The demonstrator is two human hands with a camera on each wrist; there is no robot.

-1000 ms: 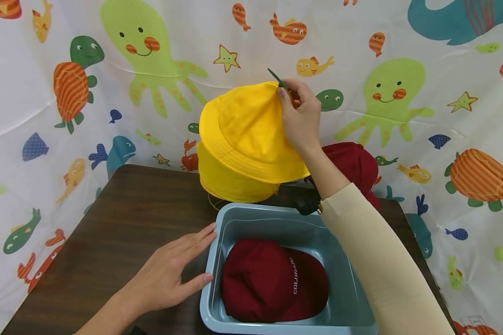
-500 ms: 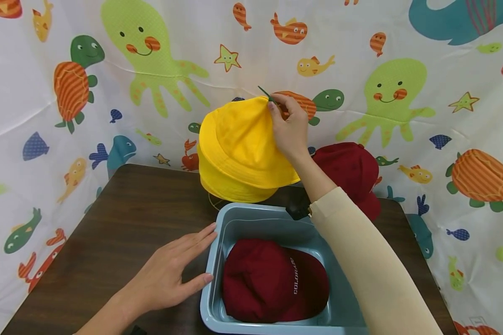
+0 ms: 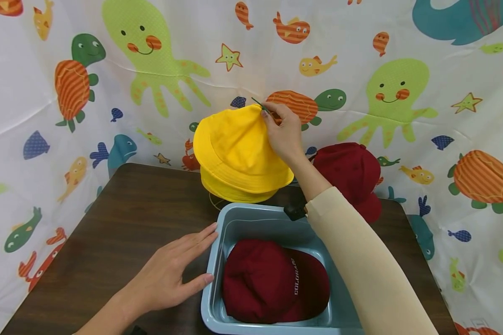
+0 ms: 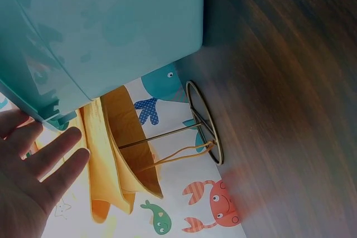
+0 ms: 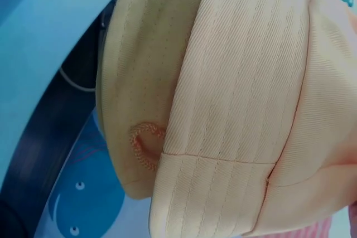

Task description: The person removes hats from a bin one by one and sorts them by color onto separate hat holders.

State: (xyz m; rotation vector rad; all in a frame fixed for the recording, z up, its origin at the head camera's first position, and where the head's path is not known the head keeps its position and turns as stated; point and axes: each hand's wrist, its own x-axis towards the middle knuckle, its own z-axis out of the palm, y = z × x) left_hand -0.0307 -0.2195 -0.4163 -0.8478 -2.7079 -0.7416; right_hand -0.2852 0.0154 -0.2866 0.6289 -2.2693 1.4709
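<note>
Firstly, right hand (image 3: pixel 284 132): thumb and fingers closed in a pinch at the green stem (image 3: pixel 257 103) on the crown of a yellow bucket hat (image 3: pixel 241 144), brim tilted. Hat's position: directly over a second yellow hat (image 3: pixel 234 188) on a wire stand (image 4: pixel 159 136), behind the bin; contact between the two cannot be told. Left hand (image 3: pixel 169 272): fingers extended and spread, grasping nothing, fingertips against the rim of the blue bin (image 3: pixel 255 228). Bin contents: one maroon cap (image 3: pixel 260 279), lettered in white. Beyond the right forearm: another maroon cap (image 3: pixel 348 167).
</note>
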